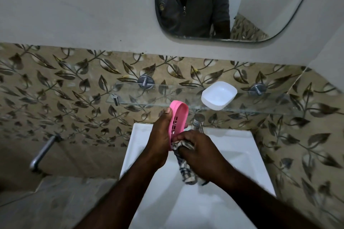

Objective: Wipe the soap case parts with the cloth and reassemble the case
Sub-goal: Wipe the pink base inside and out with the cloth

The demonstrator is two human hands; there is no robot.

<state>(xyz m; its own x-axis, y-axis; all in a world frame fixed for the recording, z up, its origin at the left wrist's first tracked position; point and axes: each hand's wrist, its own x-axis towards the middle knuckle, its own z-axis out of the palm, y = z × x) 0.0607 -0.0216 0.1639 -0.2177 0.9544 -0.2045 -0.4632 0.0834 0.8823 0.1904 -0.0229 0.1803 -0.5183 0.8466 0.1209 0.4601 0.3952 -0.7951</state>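
Above the white sink [247, 156], my left hand [160, 135] is closed on the pink slotted tray [179, 115], held on edge, thumb along its rim. My right hand [197, 151] is clenched around the checked cloth [187, 171], pressing it against the tray's lower end. The white case shell [218, 95] sits on the glass shelf [149, 96].

Pink tray [179, 117]: lower end hidden behind the cloth [186, 163] and both hands.
Right hand [197, 150]: fingers buried in cloth, grip unreadable.
Tap [198, 121]: spout cut off behind that hand.
Sink [242, 147]: near rim runs off the bottom edge.
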